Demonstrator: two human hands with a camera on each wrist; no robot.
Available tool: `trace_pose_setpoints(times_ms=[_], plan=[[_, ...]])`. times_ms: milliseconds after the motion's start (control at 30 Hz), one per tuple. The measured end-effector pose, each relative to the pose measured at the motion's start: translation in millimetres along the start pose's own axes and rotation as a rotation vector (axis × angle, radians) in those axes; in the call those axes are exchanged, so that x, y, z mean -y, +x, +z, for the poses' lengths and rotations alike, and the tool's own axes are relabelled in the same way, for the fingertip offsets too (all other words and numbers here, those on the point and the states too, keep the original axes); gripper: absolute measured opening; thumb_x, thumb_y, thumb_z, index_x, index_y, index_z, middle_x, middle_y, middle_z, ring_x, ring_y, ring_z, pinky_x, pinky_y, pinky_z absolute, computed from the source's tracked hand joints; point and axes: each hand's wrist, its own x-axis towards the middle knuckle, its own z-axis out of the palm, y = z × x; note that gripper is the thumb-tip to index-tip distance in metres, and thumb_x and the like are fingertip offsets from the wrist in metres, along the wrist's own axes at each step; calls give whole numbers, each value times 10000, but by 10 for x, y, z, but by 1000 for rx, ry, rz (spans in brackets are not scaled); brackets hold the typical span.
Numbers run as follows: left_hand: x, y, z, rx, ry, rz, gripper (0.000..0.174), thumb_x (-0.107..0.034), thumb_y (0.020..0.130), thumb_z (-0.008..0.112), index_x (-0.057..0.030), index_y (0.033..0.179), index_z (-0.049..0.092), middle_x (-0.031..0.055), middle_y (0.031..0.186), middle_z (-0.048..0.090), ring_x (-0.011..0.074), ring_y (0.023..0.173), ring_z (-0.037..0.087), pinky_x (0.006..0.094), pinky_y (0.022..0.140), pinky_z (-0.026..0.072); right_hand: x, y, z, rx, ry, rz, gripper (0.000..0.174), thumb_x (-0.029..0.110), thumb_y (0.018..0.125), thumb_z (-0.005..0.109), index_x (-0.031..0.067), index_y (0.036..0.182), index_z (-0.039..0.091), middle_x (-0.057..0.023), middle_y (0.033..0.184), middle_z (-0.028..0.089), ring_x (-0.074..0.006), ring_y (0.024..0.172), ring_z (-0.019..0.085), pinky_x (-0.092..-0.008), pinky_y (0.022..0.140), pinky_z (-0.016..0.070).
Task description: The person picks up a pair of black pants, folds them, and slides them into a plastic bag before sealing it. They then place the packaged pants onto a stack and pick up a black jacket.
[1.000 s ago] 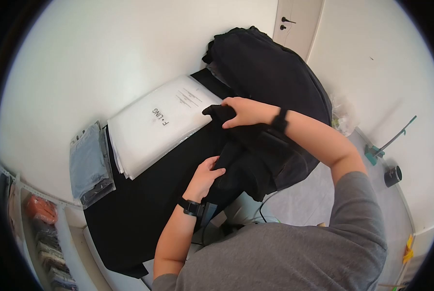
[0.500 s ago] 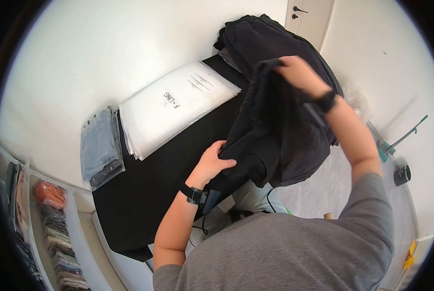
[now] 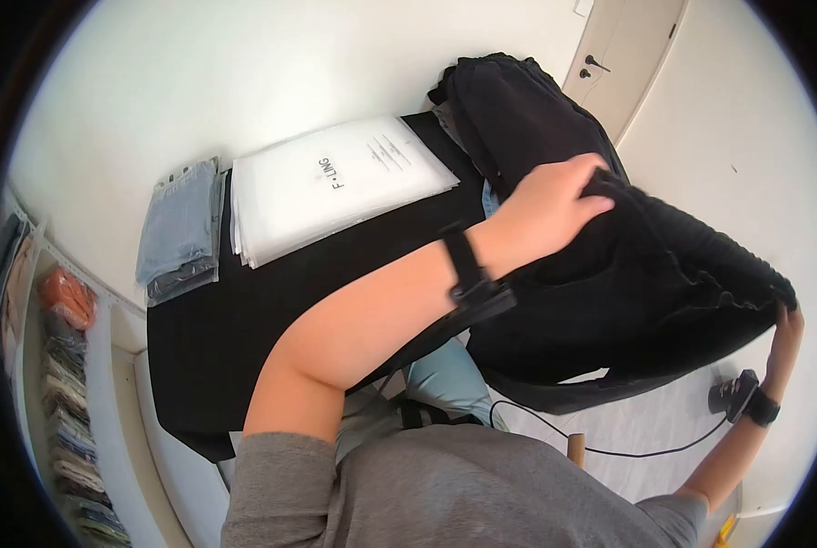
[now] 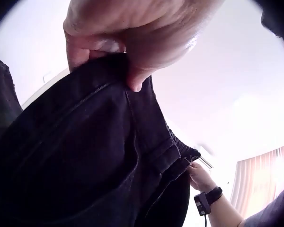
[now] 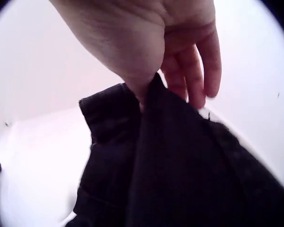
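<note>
Black trousers (image 3: 591, 283) with a gathered elastic waistband hang stretched between both hands, over the table's right side and the floor. My left hand (image 3: 550, 210), reaching across to the right, pinches one end of the waistband; in the left wrist view the thumb (image 4: 138, 80) lies on the near side of the cloth. Far out to the right, my right hand (image 3: 789, 329) grips the other end. Its thumb presses the black cloth (image 5: 180, 156) in the right wrist view, where some fingers (image 5: 209, 66) hang behind it.
A pile of dark garments (image 3: 527, 119) lies at the table's back. White printed bags (image 3: 335, 192) are stacked on the black table cover (image 3: 271, 329), beside a bagged blue garment (image 3: 182, 224). Shelves of folded clothes (image 3: 75, 393) stand at left. A cable (image 3: 627, 454) trails from the right wrist.
The trousers were lifted from the pile and spread out to the right. My right hand swung far right; my left hand moved from the table's front edge up and right along with the waistband.
</note>
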Motion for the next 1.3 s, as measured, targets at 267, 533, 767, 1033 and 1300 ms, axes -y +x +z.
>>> trace_pose_setpoints(times_ms=[267,533,767,1033,1300], plan=[[182,231,547,151,-256,-72,289,-176,905,602,-16,1128,509,169,991,620,251,967,599,335,843,451,-301,-692,-224,169,859,346,291,36,921,505,-29,1200,553,-93,1206,596,-189,1129,534,-307,1025,365],[450,370,427,327,-631,-360,326,-147,938,569,5,1221,511,30,1148,583,106,1049,532,259,954,411,-834,-963,-82,170,604,409,294,171,924,564,3,1164,576,-79,1083,632,-155,984,579,-296,875,455],[744,222,839,178,-620,-549,394,-201,931,583,35,1236,502,83,1171,587,150,1076,534,276,960,396,-513,-545,885,151,881,661,261,156,931,524,-22,1106,598,-73,1072,655,-158,953,609,-284,868,464],[562,213,468,609,-795,-660,383,-167,858,684,12,1176,570,55,1094,640,152,1005,591,308,925,447,-434,-826,460,820,893,237,666,299,650,850,-17,1165,570,-59,1097,633,-176,1009,582,-299,929,427],[627,198,1246,36,-495,-686,262,-153,883,646,55,1041,627,81,946,670,154,854,607,286,795,464,-121,-605,1266,-51,976,735,331,239,890,649,-78,987,649,-121,932,690,-214,810,669,-306,726,532]])
